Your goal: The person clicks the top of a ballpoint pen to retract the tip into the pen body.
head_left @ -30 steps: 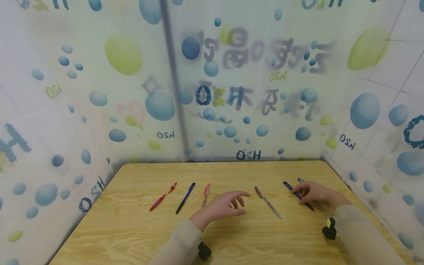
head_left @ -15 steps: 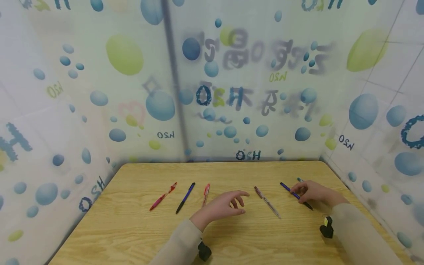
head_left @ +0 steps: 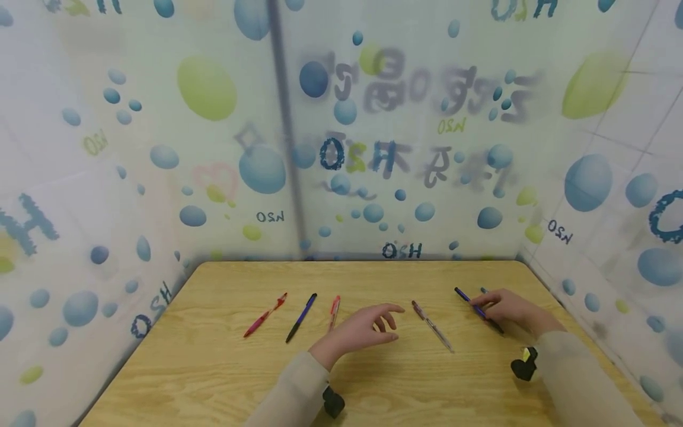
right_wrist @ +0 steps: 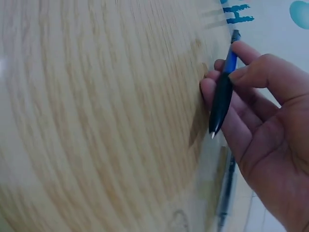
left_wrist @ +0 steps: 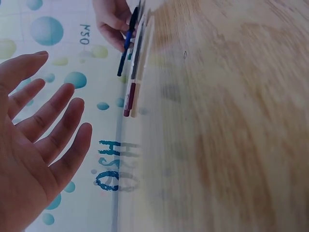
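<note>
Blue-and-black pen (right_wrist: 221, 99) is at the right part of the table (head_left: 427, 385), pinched around mid-barrel between the thumb and fingers of the right hand (right_wrist: 277, 135); whether it touches the wood is hard to tell. It should handle as light, stiff and a little slippery along the blue barrel, so the black section near the tip is probably the surest place to hold. Leftward lies a clear pen (head_left: 432, 326), then the left hand (head_left: 368, 327), holding nothing, fingers loosely spread, and farther out a red pen (head_left: 265, 316).
</note>
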Demonstrator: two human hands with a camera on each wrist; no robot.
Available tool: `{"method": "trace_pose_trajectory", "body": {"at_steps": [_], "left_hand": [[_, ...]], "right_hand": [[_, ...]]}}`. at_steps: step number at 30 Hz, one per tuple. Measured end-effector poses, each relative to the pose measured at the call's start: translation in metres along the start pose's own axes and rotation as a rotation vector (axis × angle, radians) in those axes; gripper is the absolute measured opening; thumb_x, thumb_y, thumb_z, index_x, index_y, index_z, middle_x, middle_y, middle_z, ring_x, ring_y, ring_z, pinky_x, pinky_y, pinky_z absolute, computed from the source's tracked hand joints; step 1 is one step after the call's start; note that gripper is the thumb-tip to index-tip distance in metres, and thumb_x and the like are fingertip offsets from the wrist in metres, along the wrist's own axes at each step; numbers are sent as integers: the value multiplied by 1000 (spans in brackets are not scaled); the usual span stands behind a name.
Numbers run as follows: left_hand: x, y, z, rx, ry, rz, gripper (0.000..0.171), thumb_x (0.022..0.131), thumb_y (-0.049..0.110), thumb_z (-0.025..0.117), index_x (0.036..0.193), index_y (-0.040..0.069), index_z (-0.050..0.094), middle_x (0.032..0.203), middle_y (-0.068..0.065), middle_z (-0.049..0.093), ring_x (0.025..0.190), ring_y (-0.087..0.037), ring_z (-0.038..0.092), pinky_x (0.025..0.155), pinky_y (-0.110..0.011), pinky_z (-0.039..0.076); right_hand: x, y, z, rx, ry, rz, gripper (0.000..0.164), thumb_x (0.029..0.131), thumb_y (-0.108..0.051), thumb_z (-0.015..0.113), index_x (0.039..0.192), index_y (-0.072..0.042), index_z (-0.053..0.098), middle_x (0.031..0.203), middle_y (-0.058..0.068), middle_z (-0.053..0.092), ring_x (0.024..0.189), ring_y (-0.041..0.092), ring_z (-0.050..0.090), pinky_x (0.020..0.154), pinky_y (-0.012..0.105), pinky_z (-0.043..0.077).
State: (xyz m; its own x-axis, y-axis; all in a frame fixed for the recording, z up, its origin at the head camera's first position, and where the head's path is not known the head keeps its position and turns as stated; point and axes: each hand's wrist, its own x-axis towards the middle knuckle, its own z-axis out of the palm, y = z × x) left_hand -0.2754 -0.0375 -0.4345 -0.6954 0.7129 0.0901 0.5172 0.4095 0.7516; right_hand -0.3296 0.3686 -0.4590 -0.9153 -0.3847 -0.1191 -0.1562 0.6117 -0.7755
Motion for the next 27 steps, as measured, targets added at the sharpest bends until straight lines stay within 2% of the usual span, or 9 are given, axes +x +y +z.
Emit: {"method": "trace_pose_trajectory", "body": {"at_steps": [5, 13, 20, 24, 27], "left_hand": [[1, 1, 1, 16, 6, 11, 52, 95, 26, 66, 143, 16, 48, 103, 8, 60, 86, -2, 59, 78, -25, 50], [3, 1, 0, 4, 17, 10, 53, 95, 25, 66, 144, 16, 47, 102, 9, 60, 86, -3, 59, 78, -24, 50], [3, 3, -3, -47, 49, 7, 49, 96, 23, 65, 142, 20, 49, 102, 7, 61, 85, -5, 60, 76, -24, 51], [2, 2, -4, -61, 82, -12, 48, 96, 23, 65, 141, 24, 50, 100, 10, 61, 84, -5, 60, 74, -24, 51], [1, 1, -7, -57, 105, -8, 48, 96, 22, 65, 141, 24, 50, 100, 10, 61, 83, -4, 60, 73, -24, 51]], "right_hand": [[1, 2, 4, 171, -3, -9, 41, 90, -5, 63, 128, 8, 59, 116, 19, 63, 93, 23, 62, 77, 29, 51], [8, -18, 19, 308, -50, -113, 49, 94, -4, 58, 138, 13, 45, 127, 32, 54, 101, 32, 62, 84, 30, 50], [17, -44, 34, 401, -108, -216, 47, 93, 4, 54, 137, 16, 43, 121, 40, 51, 101, 37, 62, 87, 41, 52], [20, -60, 43, 433, -128, -269, 42, 92, 5, 56, 134, 8, 52, 119, 32, 56, 100, 32, 63, 88, 46, 51], [22, -72, 49, 431, -126, -305, 39, 93, 2, 58, 131, 1, 57, 115, 23, 61, 99, 31, 63, 87, 45, 52]]}}
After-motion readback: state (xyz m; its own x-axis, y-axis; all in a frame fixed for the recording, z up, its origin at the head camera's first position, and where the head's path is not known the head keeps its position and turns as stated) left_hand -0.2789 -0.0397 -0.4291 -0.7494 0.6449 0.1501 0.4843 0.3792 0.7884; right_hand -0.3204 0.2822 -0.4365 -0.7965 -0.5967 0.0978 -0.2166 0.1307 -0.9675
